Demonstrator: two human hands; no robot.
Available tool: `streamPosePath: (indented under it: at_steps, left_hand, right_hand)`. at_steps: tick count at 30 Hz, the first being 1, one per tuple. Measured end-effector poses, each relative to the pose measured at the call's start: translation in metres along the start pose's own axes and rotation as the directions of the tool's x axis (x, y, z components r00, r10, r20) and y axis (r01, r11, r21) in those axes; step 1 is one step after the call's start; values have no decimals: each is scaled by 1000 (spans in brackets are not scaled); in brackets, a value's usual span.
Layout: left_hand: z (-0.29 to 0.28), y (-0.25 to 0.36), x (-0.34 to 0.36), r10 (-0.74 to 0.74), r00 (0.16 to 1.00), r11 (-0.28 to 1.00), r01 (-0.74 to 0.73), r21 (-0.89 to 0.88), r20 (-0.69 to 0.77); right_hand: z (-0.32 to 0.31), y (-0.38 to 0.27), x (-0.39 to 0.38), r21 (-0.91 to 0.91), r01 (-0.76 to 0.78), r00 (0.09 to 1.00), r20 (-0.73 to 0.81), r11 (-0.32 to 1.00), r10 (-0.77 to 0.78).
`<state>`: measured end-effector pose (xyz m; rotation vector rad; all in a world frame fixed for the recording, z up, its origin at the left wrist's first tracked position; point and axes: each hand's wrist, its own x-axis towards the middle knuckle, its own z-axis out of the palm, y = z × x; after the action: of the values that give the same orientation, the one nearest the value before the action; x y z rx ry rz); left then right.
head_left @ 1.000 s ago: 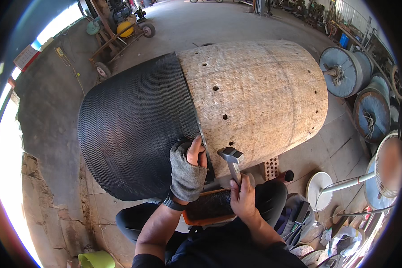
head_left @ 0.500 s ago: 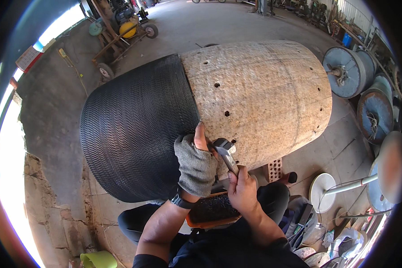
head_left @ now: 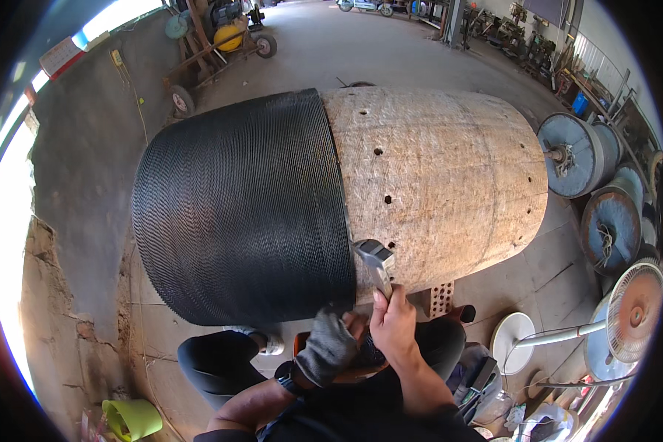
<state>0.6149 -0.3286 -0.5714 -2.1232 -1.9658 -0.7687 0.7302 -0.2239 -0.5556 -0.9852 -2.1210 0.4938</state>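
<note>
A big barrel-shaped drum lies across the space before me. Its right part is bare brown wood [head_left: 457,169] with several dark holes; its left part is covered in dense black ridged rows [head_left: 243,206]. My right hand [head_left: 396,324] is closed round the handle of a hammer [head_left: 376,259], whose head is by the drum's lower front, close to the edge of the black rows. My left hand [head_left: 331,345], in a grey glove with bare fingertips, is low at an orange tub [head_left: 300,343] of small dark pieces. Its fingers are bent and partly hidden; what they hold, if anything, does not show.
Metal spools [head_left: 567,155] stand at the right. Nearer are a standing fan [head_left: 636,312] and its round white base [head_left: 513,343]. A perforated brick [head_left: 441,300] lies under the drum's front. A wheeled cart [head_left: 221,51] is at the far left, and a green bucket [head_left: 132,420] at the near left.
My left hand has left the drum's surface at the edge of the black rows and come down to the tub. The hammer stays in my right hand by the drum. The view has shifted slightly.
</note>
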Motion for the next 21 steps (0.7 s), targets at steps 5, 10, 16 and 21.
streamPosePath:
  at_steps: [5, 10, 16, 21]
  left_hand:
    - [60, 0, -30, 132, 965, 953, -61, -298, 225]
    - [70, 10, -24, 25, 896, 981, 63, -183, 443]
    - [112, 8, -37, -10, 988, 972, 44, -229, 151]
    - [88, 10, -35, -58, 979, 949, 115, -295, 196]
  right_hand:
    - [-3, 4, -11, 275, 240, 945, -287, 931, -159]
    - [0, -4, 2, 31, 0, 999, -40, 1000, 1]
    - [-5, -16, -7, 353, 439, 835, -500, 826, -230]
    - [-1, -11, 4, -17, 25, 999, 46, 1000, -24]
